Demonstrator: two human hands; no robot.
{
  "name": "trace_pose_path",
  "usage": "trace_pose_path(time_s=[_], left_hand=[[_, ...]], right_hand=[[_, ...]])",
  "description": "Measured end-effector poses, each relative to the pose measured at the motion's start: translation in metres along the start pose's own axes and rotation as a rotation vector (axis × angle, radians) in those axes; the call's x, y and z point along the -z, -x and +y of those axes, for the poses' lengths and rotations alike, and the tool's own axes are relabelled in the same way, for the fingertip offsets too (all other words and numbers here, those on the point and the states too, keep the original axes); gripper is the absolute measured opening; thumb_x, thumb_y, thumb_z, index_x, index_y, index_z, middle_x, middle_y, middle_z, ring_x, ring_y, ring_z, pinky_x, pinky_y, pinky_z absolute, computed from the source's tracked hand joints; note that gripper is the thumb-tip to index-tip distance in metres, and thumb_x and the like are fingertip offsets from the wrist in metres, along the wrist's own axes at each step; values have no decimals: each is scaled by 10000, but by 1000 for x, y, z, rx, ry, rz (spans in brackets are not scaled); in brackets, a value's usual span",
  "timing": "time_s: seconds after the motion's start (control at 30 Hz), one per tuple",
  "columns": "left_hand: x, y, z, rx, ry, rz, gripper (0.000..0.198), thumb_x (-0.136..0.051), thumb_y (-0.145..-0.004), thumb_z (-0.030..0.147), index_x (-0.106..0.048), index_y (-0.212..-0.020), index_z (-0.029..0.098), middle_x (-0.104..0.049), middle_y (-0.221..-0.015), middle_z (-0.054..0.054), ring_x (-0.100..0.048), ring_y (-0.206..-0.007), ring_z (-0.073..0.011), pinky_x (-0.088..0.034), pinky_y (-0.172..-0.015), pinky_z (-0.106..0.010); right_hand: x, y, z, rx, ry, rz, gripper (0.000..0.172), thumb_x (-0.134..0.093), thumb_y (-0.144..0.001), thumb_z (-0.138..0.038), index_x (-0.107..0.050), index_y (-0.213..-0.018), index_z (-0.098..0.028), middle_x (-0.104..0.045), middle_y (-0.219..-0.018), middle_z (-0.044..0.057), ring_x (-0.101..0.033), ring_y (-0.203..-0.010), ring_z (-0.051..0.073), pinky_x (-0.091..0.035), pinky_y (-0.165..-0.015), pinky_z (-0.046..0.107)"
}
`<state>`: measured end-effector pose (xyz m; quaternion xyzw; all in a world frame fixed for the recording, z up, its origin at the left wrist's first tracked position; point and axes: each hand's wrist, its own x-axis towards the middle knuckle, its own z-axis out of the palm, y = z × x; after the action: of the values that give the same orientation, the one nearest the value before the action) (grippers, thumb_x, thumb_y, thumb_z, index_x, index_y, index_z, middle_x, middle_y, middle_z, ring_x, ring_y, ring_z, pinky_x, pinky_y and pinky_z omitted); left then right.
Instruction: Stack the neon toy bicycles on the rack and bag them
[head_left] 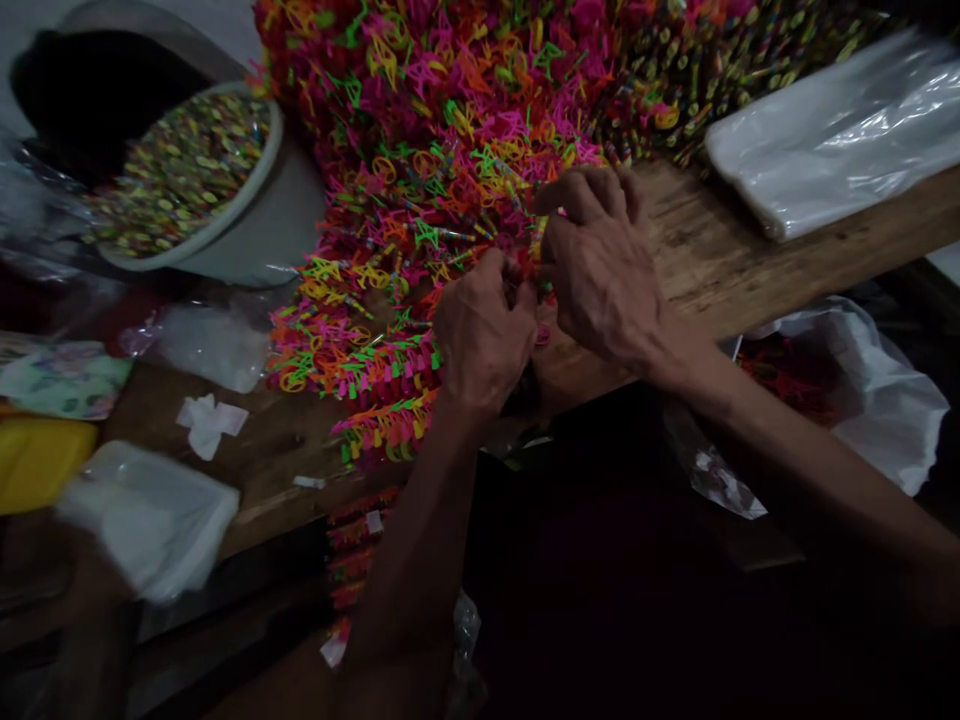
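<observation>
A big heap of small bright plastic pieces (442, 150) in pink, orange, green and yellow lies on the wooden table, with short patterned tubes among them. At its near edge my left hand (484, 335) is closed, thumb against curled fingers; what it pinches is hidden. Just to its right, my right hand (600, 270) bends over the heap, its fingers curled down by a red and yellow bit too small to name. Rows of lined-up plastic pieces (390, 425) lie left of my left wrist.
A pale bucket (274, 215) full of patterned tubes stands at the left. More tubes (697, 95) are piled at the back right, beside a stack of clear plastic bags (840, 130). Another bag stack (157, 515) hangs over the left table edge. A white sack (892, 400) sits below right.
</observation>
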<state>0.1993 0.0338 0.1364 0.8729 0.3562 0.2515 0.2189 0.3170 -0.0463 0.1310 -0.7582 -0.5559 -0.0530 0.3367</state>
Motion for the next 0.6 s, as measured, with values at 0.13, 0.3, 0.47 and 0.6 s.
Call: trace_pose_path(time_s=[0.13,0.3,0.47,0.6], left_hand=[[-2,-2,0,13,52,19,166,-668,-825,165,-557,-721,230,-607,-670,23,-570,-647,-161,-474,-732,-321],[13,-7,3,51,66,-118,203,-653,-797,101,-558,-659,215,-591,-621,28,-552,-610,-147,-463,-685,-301],[21,-11,5,36,-10,-153,174,-665,-773,110,-579,-669,218,-609,-648,17,-573,-638,-166,-456,-680,-316],[16,-7,2,-11,73,-129,141,-646,-801,153,-585,-690,213,-595,-636,28,-548,-616,-141,-429,-641,-287]], right_hand=[[-17,23,-2,-69,-54,196,210,-486,-962,-203,-643,-1039,-321,-634,-1392,32,-457,-1444,326,-155,-1329,672],[-21,22,7,16,-97,101,208,-546,-916,-226,-649,-1068,-323,-617,-1407,26,-470,-1421,323,-208,-1315,658],[-11,12,11,20,-100,56,151,-566,-929,-292,-660,-1046,-308,-615,-1398,49,-480,-1378,359,-208,-1299,672],[-15,12,14,-15,-160,90,98,-564,-965,-324,-658,-991,-330,-656,-1338,27,-513,-1310,337,-276,-1264,667]])
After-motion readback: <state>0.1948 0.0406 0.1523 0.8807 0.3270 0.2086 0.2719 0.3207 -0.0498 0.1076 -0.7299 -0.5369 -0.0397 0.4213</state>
